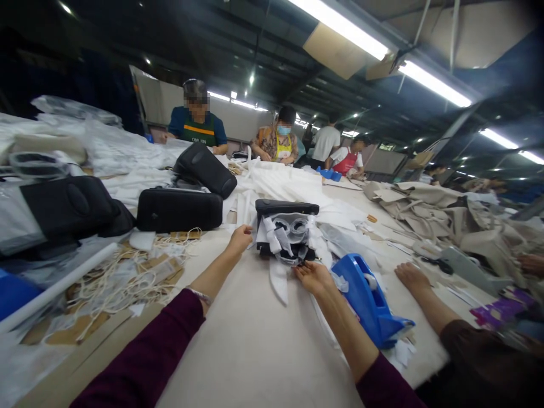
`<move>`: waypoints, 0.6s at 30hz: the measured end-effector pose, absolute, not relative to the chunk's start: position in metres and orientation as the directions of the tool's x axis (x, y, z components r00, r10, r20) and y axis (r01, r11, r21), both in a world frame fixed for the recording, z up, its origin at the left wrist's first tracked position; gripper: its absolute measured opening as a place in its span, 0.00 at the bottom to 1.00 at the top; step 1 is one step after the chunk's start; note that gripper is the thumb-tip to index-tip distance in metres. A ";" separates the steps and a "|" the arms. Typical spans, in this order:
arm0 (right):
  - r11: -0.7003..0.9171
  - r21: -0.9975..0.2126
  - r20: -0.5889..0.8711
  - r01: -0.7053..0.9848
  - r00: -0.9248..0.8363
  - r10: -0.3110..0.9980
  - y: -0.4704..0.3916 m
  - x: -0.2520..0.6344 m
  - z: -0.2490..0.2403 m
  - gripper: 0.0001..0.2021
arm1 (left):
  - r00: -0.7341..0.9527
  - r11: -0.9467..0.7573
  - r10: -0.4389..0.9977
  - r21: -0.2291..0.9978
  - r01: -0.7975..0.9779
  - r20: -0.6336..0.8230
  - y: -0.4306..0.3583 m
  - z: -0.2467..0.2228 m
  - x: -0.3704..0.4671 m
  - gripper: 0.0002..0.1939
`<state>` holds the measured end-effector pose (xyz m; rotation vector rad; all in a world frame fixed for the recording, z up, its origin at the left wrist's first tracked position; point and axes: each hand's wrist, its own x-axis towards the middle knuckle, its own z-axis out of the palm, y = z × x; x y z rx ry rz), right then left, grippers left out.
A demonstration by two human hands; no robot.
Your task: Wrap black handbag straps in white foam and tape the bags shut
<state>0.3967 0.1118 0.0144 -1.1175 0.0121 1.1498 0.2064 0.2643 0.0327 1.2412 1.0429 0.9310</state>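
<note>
In front of me on the table stands a small black bag (pixel 287 208), its near side covered by white wrapping (pixel 272 235) and coiled, wrapped straps. My left hand (pixel 240 238) is at the bag's left edge, fingers closed against the pale wrapping there. My right hand (pixel 314 276) pinches the bag's lower front edge, close to a dark fitting too small to make out. A curved white strip (pixel 279 281) hangs down from the front of the bag onto the table. Just right of my right hand is a blue tape dispenser (pixel 368 300).
Several black bags (pixel 179 209) lie at the left, beside tangled cords with tags (pixel 140 277) and a white roll (pixel 59 286). Beige material (pixel 425 209) is heaped at right. A co-worker's hand (pixel 412 276) rests near scissors (pixel 437 263). Other people work across the table.
</note>
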 end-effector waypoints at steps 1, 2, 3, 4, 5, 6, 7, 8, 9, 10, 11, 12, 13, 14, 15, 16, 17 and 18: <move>-0.025 -0.672 -0.533 -0.740 0.460 0.710 0.113 0.398 0.013 0.07 | 0.285 0.114 0.951 0.993 0.026 -0.116 0.265 0.029 0.207 0.15; -0.020 -0.654 -0.541 -0.756 0.449 0.711 0.114 0.400 0.012 0.06 | 0.294 0.128 0.946 0.991 0.047 -0.136 0.265 0.026 0.208 0.13; -0.018 -0.637 -0.549 -0.770 0.438 0.712 0.115 0.401 0.011 0.05 | 0.306 0.152 0.938 0.986 0.065 -0.165 0.265 0.022 0.208 0.11; -0.016 -0.621 -0.555 -0.783 0.425 0.715 0.116 0.402 0.010 0.05 | 0.319 0.181 0.927 0.980 0.079 -0.197 0.266 0.019 0.209 0.09; -0.014 -0.606 -0.560 -0.796 0.414 0.717 0.117 0.402 0.010 0.05 | 0.334 0.212 0.914 0.973 0.089 -0.230 0.267 0.017 0.211 0.08; -0.011 -0.590 -0.566 -0.807 0.404 0.719 0.119 0.403 0.010 0.04 | 0.349 0.242 0.900 0.966 0.096 -0.260 0.268 0.015 0.212 0.08; -0.007 -0.575 -0.571 -0.818 0.396 0.719 0.121 0.403 0.010 0.04 | 0.366 0.269 0.885 0.958 0.104 -0.288 0.270 0.015 0.214 0.10; 0.000 -0.561 -0.577 -0.828 0.390 0.718 0.123 0.403 0.011 0.05 | 0.384 0.295 0.867 0.948 0.118 -0.317 0.272 0.015 0.216 0.13; 0.008 -0.547 -0.582 -0.837 0.387 0.715 0.125 0.403 0.012 0.05 | 0.401 0.318 0.848 0.938 0.140 -0.347 0.275 0.017 0.217 0.15; 0.016 -0.535 -0.587 -0.845 0.385 0.712 0.128 0.403 0.014 0.05 | 0.414 0.337 0.829 0.927 0.167 -0.376 0.277 0.019 0.219 0.16; 0.025 -0.525 -0.591 -0.851 0.385 0.709 0.130 0.402 0.015 0.05 | 0.423 0.350 0.812 0.916 0.197 -0.401 0.280 0.021 0.221 0.17; 0.031 -0.517 -0.595 -0.855 0.385 0.705 0.132 0.402 0.017 0.05 | 0.428 0.358 0.799 0.906 0.225 -0.422 0.284 0.023 0.223 0.18; 0.034 -0.512 -0.599 -0.859 0.385 0.702 0.134 0.402 0.018 0.05 | 0.428 0.362 0.791 0.898 0.249 -0.437 0.287 0.025 0.225 0.18; 0.035 -0.508 -0.603 -0.861 0.384 0.700 0.136 0.401 0.019 0.05 | 0.424 0.364 0.787 0.892 0.266 -0.448 0.290 0.027 0.227 0.18; 0.033 -0.506 -0.606 -0.862 0.382 0.697 0.137 0.401 0.020 0.05 | 0.418 0.367 0.786 0.888 0.278 -0.456 0.294 0.028 0.230 0.18; 0.031 -0.504 -0.610 -0.863 0.381 0.694 0.139 0.401 0.021 0.05 | 0.412 0.372 0.784 0.883 0.287 -0.464 0.298 0.028 0.233 0.17; 0.028 -0.504 -0.614 -0.863 0.380 0.691 0.141 0.401 0.021 0.05 | 0.408 0.377 0.782 0.879 0.292 -0.471 0.301 0.028 0.236 0.15; 0.027 -0.503 -0.616 -0.864 0.381 0.690 0.144 0.401 0.021 0.04 | 0.408 0.382 0.780 0.877 0.290 -0.475 0.305 0.027 0.239 0.14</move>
